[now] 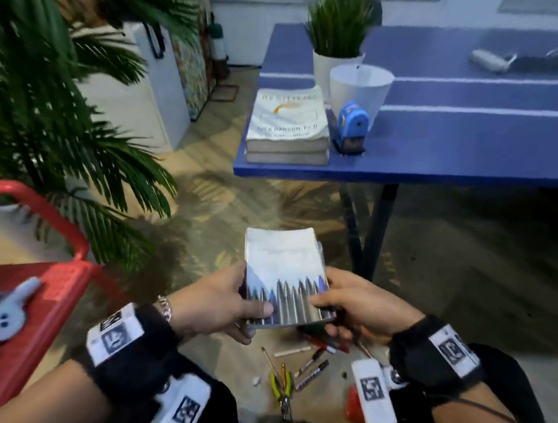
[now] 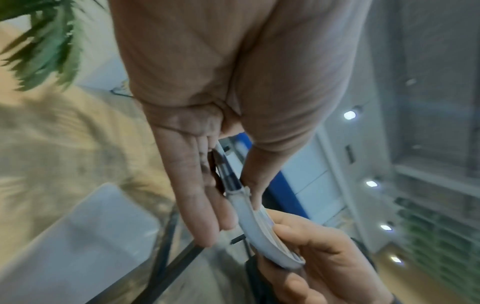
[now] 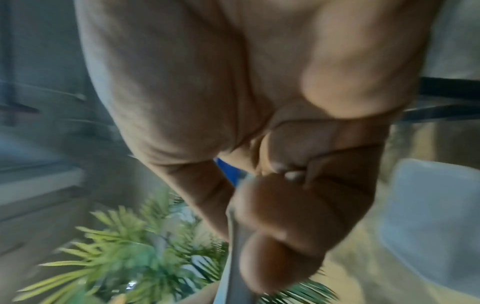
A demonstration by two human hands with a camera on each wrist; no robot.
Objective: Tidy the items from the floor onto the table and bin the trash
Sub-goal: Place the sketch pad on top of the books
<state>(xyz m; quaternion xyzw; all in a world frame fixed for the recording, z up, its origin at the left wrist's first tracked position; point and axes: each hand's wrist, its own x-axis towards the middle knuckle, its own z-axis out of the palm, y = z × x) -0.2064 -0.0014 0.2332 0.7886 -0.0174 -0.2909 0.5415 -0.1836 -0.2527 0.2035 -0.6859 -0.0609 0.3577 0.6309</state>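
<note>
A flat white tin case [image 1: 284, 271] with a row of pencil tips printed along its near edge is held in the air above the floor, below the blue table [image 1: 466, 134]. My left hand [image 1: 249, 315] grips its left near corner, thumb on top and fingers underneath. My right hand [image 1: 330, 308] grips the right near corner the same way. The left wrist view shows the case [image 2: 249, 218] edge-on between the left hand's [image 2: 226, 191] fingers and thumb. In the blurred right wrist view, the right hand [image 3: 241, 205] is curled round the case's edge [image 3: 237, 246].
Pens and markers [image 1: 313, 363], yellow-green pliers [image 1: 283, 388], a red object [image 1: 352, 404] and a white scrap [image 1: 256, 381] lie on the floor below my hands. The table holds stacked books [image 1: 288, 126], a blue sharpener [image 1: 351, 125], a white bin [image 1: 359, 89] and a potted plant [image 1: 336, 37]. A red cart [image 1: 42, 299] stands left.
</note>
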